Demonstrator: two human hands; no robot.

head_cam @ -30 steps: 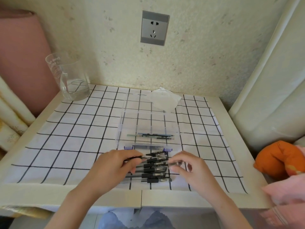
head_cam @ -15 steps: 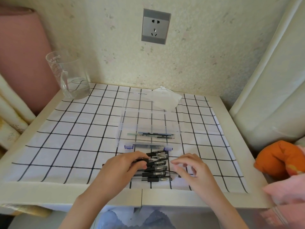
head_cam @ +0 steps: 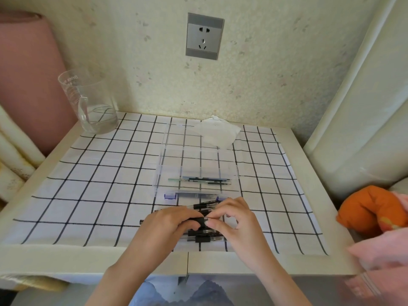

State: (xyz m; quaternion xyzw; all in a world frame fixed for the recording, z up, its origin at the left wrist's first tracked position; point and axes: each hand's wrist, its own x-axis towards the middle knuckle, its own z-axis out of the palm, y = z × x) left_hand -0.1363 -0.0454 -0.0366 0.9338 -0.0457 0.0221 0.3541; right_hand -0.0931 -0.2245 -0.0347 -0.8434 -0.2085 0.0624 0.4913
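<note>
The left hand (head_cam: 170, 224) gripped a black pen (head_cam: 202, 220) just above the row of pens (head_cam: 205, 238) lying near the counter's (head_cam: 66, 261) front edge, in front of the clear box (head_cam: 196, 171). The right hand (head_cam: 236, 221) pinched what seemed the same pen's other end.

Hands closed the gap: left hand (head_cam: 167, 226) moved toward 3 o'clock and right hand (head_cam: 235, 219) toward 9 o'clock, so their fingertips now meet above the pen row (head_cam: 204, 239). Both now pinch one black pen (head_cam: 200, 220) at its dark grip. A second ago the right hand sat at the row's 3 o'clock end, and the hands now cover more of the row.
</note>
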